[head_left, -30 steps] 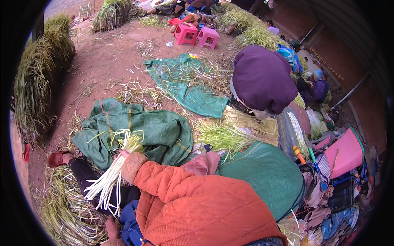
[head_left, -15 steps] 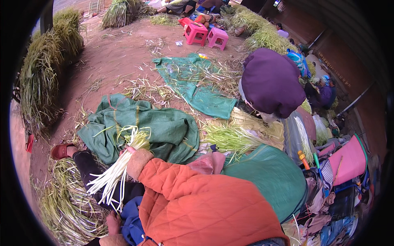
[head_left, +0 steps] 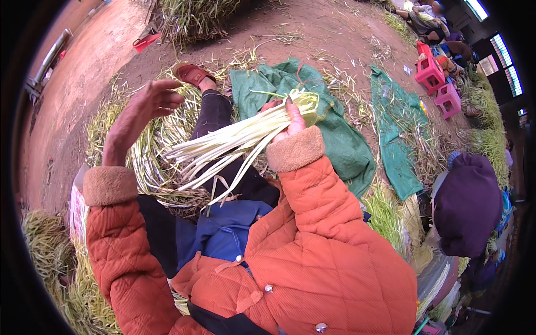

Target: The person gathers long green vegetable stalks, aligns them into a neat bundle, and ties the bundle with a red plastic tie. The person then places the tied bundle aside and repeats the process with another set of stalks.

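Observation:
My right hand [head_left: 291, 119] is closed around a bundle of long stalks [head_left: 231, 142], white along their length and yellow-green at the gripped end. The bundle is held above my outstretched leg, its loose white ends fanning to the left and down. Off to the left, my left hand [head_left: 146, 110] is raised, fingers stretched out and slightly bent, holding nothing and apart from the bundle. Beneath and behind the bundle lies a crumpled green sack [head_left: 349, 151]. Below my left hand, a heap of long green-yellow stalks [head_left: 148, 148] is spread on the ground.
A blue cloth [head_left: 223, 226] covers my lap. Farther right are a flat green sheet [head_left: 393, 134] with plant scraps, pink stools [head_left: 430, 75] and a person in purple [head_left: 469, 204]. Standing greens [head_left: 195, 22] are at the far edge, more piled stalks [head_left: 84, 296] at lower left.
The view has swung left. My left hand has risen from beside my lap to the left of the bundle. My right hand still holds the stalks, now lying closer to level.

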The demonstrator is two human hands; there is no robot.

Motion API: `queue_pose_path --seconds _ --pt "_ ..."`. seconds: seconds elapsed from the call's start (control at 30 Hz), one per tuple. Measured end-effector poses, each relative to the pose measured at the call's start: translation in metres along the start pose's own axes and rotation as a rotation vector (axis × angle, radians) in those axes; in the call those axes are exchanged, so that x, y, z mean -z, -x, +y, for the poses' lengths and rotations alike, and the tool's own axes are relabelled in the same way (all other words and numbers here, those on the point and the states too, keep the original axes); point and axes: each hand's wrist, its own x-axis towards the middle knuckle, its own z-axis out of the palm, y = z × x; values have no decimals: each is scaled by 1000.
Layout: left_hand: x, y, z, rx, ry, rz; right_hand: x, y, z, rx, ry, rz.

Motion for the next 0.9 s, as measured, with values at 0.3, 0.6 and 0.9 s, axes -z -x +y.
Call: queue_pose_path --seconds 0.3,0.6,0.9 --pt "-69 -22 -88 281 354 -498 -35 -16 13 -2 190 -330" --pt "-112 26 -49 -376 -931 265 -13 -31 18 41 223 38" --pt "-117 14 -67 -269 -912 206 -12 -17 28 45 246 85"
